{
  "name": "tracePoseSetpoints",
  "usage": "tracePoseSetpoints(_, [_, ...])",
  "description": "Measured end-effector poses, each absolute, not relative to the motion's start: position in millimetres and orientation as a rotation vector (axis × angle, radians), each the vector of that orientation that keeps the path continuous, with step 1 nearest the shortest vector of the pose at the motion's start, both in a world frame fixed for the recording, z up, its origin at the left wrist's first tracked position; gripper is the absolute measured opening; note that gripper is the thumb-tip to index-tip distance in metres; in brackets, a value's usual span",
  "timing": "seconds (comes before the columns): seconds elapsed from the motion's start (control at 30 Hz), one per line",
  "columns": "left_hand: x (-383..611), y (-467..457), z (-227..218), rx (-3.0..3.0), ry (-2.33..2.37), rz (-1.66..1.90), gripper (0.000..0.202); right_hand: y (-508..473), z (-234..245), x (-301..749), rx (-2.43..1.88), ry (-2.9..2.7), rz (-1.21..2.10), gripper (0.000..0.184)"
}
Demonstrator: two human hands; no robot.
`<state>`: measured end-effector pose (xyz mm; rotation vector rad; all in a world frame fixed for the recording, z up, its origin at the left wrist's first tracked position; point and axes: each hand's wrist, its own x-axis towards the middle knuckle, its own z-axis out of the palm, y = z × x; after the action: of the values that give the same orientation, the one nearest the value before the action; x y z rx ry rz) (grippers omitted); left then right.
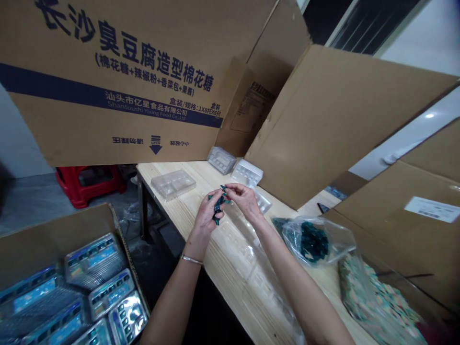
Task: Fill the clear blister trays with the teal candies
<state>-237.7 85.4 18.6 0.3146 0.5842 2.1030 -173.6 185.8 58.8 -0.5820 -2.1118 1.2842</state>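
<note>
Over the light wooden table (pixel 201 201) my two hands meet. My left hand (pixel 208 213) is closed round a bunch of small dark teal packets (pixel 217 207). My right hand (pixel 244 197) pinches the top of one of those packets with its fingertips. A clear plastic tray (pixel 251 258) lies on the table under my forearms. To the right, an open clear bag (pixel 316 239) holds more of the dark teal packets.
Clear empty trays (pixel 173 183) sit at the table's far end by big cardboard boxes (pixel 118 81). A box at lower left (pixel 72 287) holds several filled blue-labelled trays. A red stool (pixel 89 182) stands on the floor. A bag of patterned packets (pixel 381 302) lies at right.
</note>
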Motion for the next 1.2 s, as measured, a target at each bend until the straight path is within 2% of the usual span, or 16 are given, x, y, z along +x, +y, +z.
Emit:
tracePoseSetpoints(0.23, [-234,87,17,0.325,0.853,2.154,0.035,187,58,-169,-0.487,-2.377,0.903,0.031])
tracePoseSetpoints(0.37, [-233,88,18,0.329,1.010,2.152,0.031,182,62,-166,-0.456,-2.493,0.704,0.030])
tracePoseSetpoints(0.63, [-234,89,17,0.351,1.158,2.099,0.030,172,68,-163,-0.428,-2.528,0.542,0.026])
tracePoseSetpoints(1.03, [-231,92,17,0.443,1.424,2.153,0.015,170,66,-166,-0.537,-2.454,0.577,0.020])
tracePoseSetpoints(1.2, [-233,93,15,0.447,1.479,2.134,0.014,174,58,-165,-0.556,-2.347,0.831,0.019])
